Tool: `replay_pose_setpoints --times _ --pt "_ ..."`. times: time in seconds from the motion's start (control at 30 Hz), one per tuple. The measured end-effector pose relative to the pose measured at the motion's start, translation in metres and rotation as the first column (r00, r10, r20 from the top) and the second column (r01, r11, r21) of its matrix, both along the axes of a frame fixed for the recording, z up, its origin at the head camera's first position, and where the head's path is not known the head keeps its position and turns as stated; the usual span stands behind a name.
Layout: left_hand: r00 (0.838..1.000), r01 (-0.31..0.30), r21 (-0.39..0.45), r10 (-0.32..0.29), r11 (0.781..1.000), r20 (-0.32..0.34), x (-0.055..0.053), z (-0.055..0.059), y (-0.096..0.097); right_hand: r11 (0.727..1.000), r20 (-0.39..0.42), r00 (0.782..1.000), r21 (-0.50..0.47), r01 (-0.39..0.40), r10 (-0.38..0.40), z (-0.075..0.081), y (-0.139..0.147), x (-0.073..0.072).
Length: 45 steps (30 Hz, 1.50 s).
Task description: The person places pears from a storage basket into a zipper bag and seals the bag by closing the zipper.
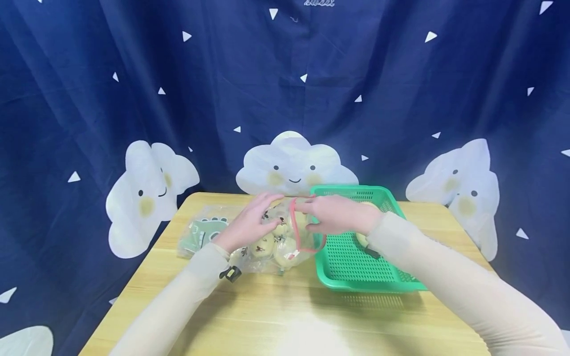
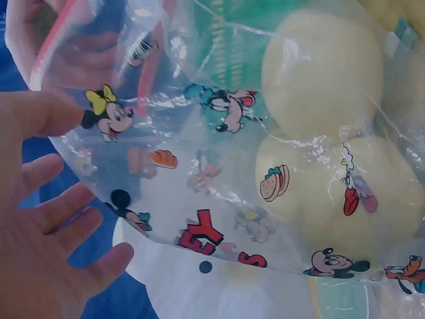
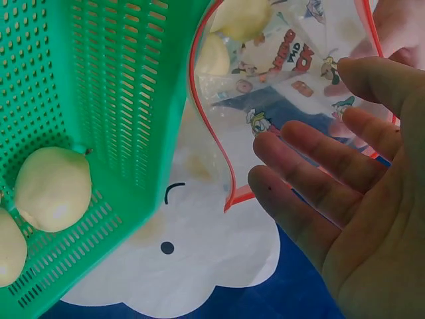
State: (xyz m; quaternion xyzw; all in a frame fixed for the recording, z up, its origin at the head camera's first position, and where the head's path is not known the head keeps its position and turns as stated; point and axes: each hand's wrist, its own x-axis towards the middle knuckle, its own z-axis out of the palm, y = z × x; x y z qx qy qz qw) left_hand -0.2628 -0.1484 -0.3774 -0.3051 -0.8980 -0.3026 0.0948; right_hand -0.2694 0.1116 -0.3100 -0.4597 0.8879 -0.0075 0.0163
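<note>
A clear zip bag (image 1: pixel 278 247) with cartoon prints and a pink-red zip edge lies on its side, its mouth toward the right. Several pale yellow round fruits (image 2: pixel 322 73) show through its plastic. My left hand (image 1: pixel 249 225) rests on the bag's upper side; its fingers (image 2: pixel 73 226) are spread, and the thumb touches the plastic near the mouth. At the mouth is my right hand (image 1: pixel 336 215), its fingers (image 3: pixel 319 166) extended and holding no fruit. Beside the bag, a green basket (image 1: pixel 369 286) contains pale fruits, one with a short stem (image 3: pixel 53 189).
Another clear bag with a green dinosaur print (image 1: pixel 207 232) lies flat at the left, partly behind my left hand. The wooden table (image 1: pixel 258 316) ends at a dark blue curtain (image 1: pixel 285 89) printed with clouds. The basket's right part is hidden by my right forearm.
</note>
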Motion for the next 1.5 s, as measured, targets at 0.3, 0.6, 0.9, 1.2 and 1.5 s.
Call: replay_pose_setpoints --times 0.3,0.6,0.9,1.2,1.5 --pt "0.979 -0.005 -0.007 0.003 1.000 -0.206 0.019 0.001 -0.005 1.000 -0.014 1.000 -0.013 -0.002 0.001 0.001 0.004 0.006" --pt "0.946 0.025 -0.214 -0.092 0.977 -0.311 0.048 -0.003 0.004 0.996 -0.104 0.994 -0.086 -0.035 0.026 0.004 0.013 0.013" --pt "0.876 -0.007 -0.356 -0.167 0.934 -0.453 0.061 -0.016 0.024 0.980 -0.231 0.967 -0.135 -0.144 0.110 0.007 0.012 0.023" --pt "0.837 0.020 -0.319 -0.190 0.948 -0.513 0.062 -0.012 0.030 0.960 -0.295 0.937 -0.147 -0.240 0.189 0.010 0.003 0.035" --pt "0.856 0.045 -0.252 -0.168 0.967 -0.490 0.057 0.002 0.018 0.928 -0.321 0.905 -0.150 -0.341 0.281 0.015 -0.012 0.040"
